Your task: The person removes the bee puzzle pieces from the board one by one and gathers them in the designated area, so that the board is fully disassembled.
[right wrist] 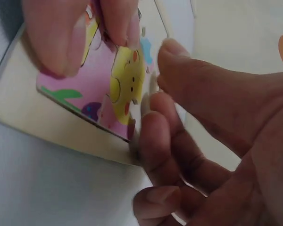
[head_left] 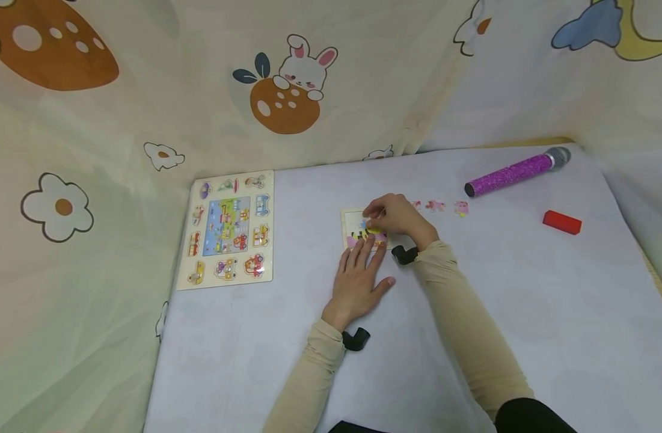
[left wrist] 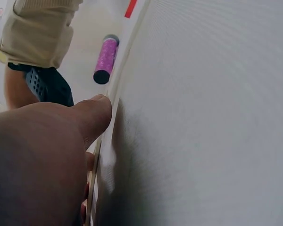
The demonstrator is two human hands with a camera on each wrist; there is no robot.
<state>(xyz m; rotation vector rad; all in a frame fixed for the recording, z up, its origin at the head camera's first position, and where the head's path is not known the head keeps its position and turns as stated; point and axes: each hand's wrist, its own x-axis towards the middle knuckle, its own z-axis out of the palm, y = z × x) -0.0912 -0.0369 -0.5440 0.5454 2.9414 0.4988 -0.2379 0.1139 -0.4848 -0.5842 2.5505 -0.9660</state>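
A small square wooden puzzle board (head_left: pixel 344 225) with pink, yellow and blue picture pieces lies on the table. Straight fingers of my left hand (head_left: pixel 356 288) rest on its near edge, the thumb spread to the right. Above the board, my right hand (head_left: pixel 398 216) has its thumb and fingers curled together. The right wrist view shows these right fingers (right wrist: pixel 153 125) at a thin puzzle piece (right wrist: pixel 145 104), seen nearly edge-on beside a yellow animal face (right wrist: pixel 125 84). Left fingertips (right wrist: pixel 61 47) press the pink part of the picture; the right hand hides the board's upper right in the head view.
Loose pink puzzle pieces (head_left: pixel 435 205) lie in a row right of the board. Farther right are a purple glitter tube (head_left: pixel 511 174) and a red block (head_left: pixel 562 222). A larger vehicle puzzle board (head_left: pixel 268 228) lies at the left. Patterned cloth (head_left: pixel 201 108) hangs behind the table.
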